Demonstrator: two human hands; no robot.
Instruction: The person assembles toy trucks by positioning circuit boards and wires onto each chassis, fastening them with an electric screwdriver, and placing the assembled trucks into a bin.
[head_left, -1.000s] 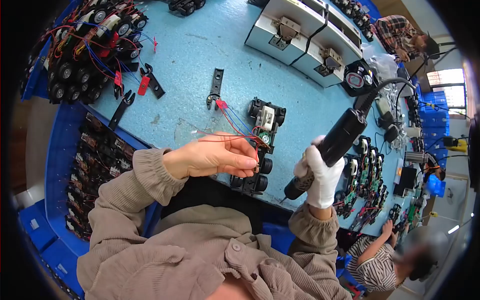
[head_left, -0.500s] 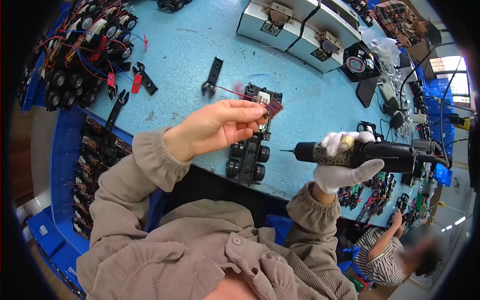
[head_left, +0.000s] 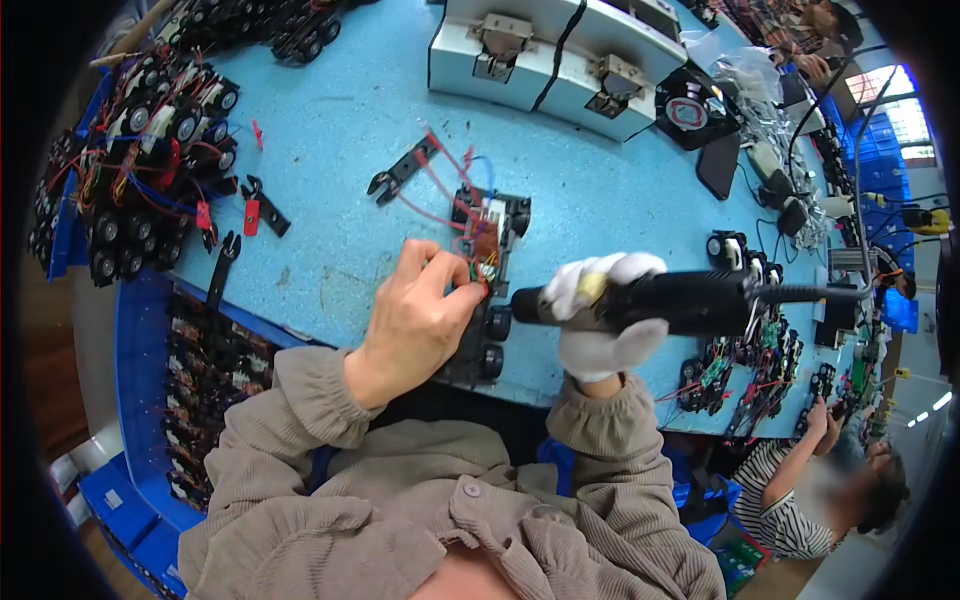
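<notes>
My bare left hand [head_left: 415, 320] is closed at the wires beside a small circuit board [head_left: 485, 243]; its fingertips pinch something too small to make out. The board lies over the black wheeled chassis [head_left: 492, 350], with red and blue wires looping above it. In a white glove, my right hand [head_left: 605, 315] is wrapped round a black electric screwdriver [head_left: 680, 303], held nearly level with its front end pointing left, close to the chassis wheels. A black fork-ended strip [head_left: 408, 168] lies on the blue table behind the chassis, red wires across it.
At the left are piled wheeled chassis [head_left: 150, 130] and a blue bin of parts [head_left: 145, 400]. White metal boxes [head_left: 545, 65], a fan [head_left: 690, 112] and a phone [head_left: 718, 165] stand or lie at the back. More chassis [head_left: 740, 375] and two people are at the right.
My left hand has moved left and down, and the board now rests over the chassis. The screwdriver has moved left towards the chassis, still in my right hand. The view has shifted slightly.
</notes>
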